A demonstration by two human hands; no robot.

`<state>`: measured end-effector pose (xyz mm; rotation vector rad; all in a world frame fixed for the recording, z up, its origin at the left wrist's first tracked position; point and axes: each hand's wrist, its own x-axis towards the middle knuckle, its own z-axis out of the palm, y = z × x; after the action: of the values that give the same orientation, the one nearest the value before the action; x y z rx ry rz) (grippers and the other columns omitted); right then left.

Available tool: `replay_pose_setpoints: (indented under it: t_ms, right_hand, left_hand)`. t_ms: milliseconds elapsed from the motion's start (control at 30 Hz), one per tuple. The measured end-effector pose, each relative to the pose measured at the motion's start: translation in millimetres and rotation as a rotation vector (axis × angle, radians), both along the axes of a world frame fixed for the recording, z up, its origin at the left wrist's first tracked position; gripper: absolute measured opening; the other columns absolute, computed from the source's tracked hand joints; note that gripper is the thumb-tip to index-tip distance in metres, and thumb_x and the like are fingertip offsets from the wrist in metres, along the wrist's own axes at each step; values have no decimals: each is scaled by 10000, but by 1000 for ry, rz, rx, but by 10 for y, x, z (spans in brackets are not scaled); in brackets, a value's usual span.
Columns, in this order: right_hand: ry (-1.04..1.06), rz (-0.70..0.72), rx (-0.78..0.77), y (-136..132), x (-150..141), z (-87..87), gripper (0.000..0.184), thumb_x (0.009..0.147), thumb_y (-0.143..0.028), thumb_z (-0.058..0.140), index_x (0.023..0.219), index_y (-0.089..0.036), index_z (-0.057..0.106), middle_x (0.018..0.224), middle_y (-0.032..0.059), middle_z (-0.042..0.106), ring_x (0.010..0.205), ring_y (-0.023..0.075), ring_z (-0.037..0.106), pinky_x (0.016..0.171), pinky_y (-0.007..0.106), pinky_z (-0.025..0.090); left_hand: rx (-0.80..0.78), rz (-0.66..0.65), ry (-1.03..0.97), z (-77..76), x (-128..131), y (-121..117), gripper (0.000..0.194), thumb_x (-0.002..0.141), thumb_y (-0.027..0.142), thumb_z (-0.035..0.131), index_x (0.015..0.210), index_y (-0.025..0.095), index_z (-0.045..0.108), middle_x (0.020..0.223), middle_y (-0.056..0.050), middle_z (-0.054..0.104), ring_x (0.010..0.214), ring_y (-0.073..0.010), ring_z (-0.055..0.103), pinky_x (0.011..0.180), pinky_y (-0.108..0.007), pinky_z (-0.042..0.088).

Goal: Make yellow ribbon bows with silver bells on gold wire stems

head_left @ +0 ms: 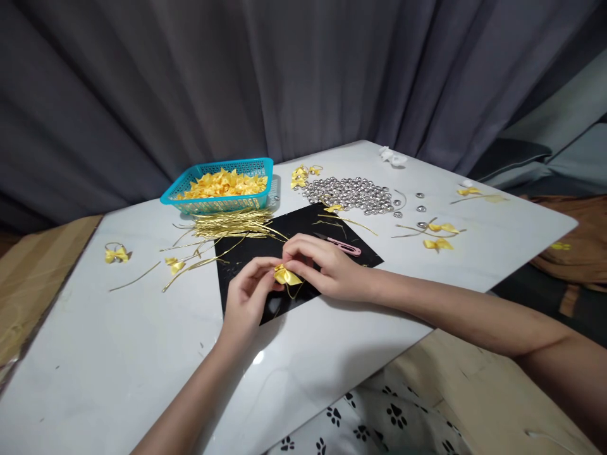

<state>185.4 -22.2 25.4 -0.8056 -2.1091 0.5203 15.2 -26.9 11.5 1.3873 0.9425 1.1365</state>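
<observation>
Between my two hands, over a black mat [303, 227], is a yellow ribbon bow [287, 275] with a thin gold cord loop hanging beneath it. My left hand [251, 287] pinches the bow's left side, thumb and fingers closed. My right hand [327, 268] grips its upper right side with bent fingers. The fingers partly cover the bow, so its back is hidden. Just beyond my right hand, a pink-handled thread snipper [345, 246] rests on the mat. A bundle of gold cords [232, 223] lies at the mat's far left edge.
A teal basket [215, 205] of yellow bows stands at the back. Many silver domed buttons [355, 194] are heaped to its right. Loose bows with cords lie left [174, 264] and right [443, 227]. Crumpled white tissue [392, 156] sits near the far corner; a grey curtain [303, 76] hangs behind.
</observation>
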Motion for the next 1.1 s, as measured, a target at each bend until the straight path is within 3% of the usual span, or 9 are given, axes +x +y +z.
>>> replay_pose_setpoints:
  t_ms: [100,367,567,667,733,867,1000,1100]
  right_hand:
    - [10,0,-3,-7,6,20,110,914,-166,406,838,-167,486,840,45,526,763,126,502,694,256,428]
    - [149,-43,-61,-54,-5,75,107,901,-173,433,806,-173,483,816,29,515,747,115,493,677,245,425]
    - [411,23,-406,-76,-67,93,80,867,-207,494,804,-164,514,780,2,514,686,87,496,607,208,425]
    - [523,141,-635,-51,-86,63,69,829,-224,563,822,-156,554,742,-15,545,661,75,522,638,214,451]
    - [543,175,-709,-30,-87,37,87,795,-233,610,814,-151,587,744,-11,575,674,79,545,657,225,465]
    - [539,145,-622,-10,-73,12,83,771,-228,638,783,-150,613,773,1,590,697,86,556,666,235,472]
    - [466,148,-490,-42,-76,43,47,823,-184,565,794,-151,584,801,-3,548,686,72,518,670,224,454]
    - [500,107,-494,-90,-110,68,51,839,-166,530,797,-157,557,771,-11,526,685,73,492,679,221,440]
  left_hand:
    - [100,34,58,-1,-2,29,162,684,296,679,759,165,618,714,-21,641,657,-137,602,612,-235,508]
    - [315,70,179,1,-33,9,63,771,235,618,786,174,609,743,-16,667,683,-120,642,617,-190,512]
    - [609,165,359,-6,-60,-26,49,790,180,570,808,183,616,754,-27,694,644,-126,648,627,-213,537]
    - [671,242,393,-45,-79,-37,52,778,164,575,811,183,610,743,-25,697,631,-127,652,619,-213,540]
    - [675,274,394,-79,-87,-41,48,771,163,585,810,180,607,740,-24,696,642,-132,659,627,-214,543]
    - [678,287,405,-121,-87,-47,59,779,179,583,829,179,615,767,-32,700,670,-142,667,655,-233,547]
    - [802,259,471,-103,-76,-53,90,780,133,564,835,191,605,727,-11,684,624,-122,640,621,-208,518]
    - [850,237,510,-80,-66,-52,109,784,115,554,844,194,598,719,-11,670,603,-118,614,612,-211,499]
